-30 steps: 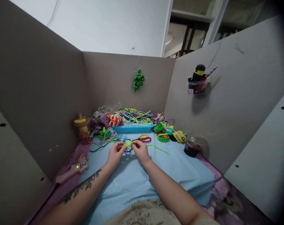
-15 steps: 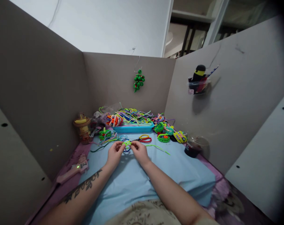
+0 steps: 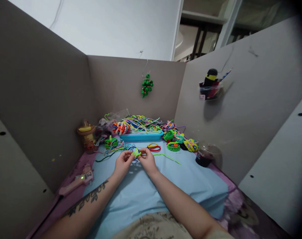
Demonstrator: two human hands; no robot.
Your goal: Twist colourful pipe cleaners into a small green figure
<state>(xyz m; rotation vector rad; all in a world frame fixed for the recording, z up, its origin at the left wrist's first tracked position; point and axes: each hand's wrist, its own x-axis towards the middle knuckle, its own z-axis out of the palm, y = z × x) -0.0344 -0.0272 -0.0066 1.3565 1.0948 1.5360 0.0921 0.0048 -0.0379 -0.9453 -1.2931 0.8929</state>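
A small piece of lime-green knotted cord is pinched between my two hands above the blue cloth. My left hand grips its left side with thumb and fingertips. On the right side, the fingers of my right hand are closed on it. A loose lime-green strand stretches to the right along the cloth. Just beyond my right hand lie scissors with red and yellow handles. Blue cord shows behind the knotted piece, partly hidden by my fingers.
Behind my hands a blue tray is heaped with colourful cords. Knotted cord pieces and a cup of dark drink stand to the right. At left are a pink glue gun with a lit green light and a brown-lidded cup. Grey panels enclose the table.
My right hand has shifted slightly up and its fingers are bent differently on the green piece. The piece appears turned between my fingertips. My left hand stays nearly in place.
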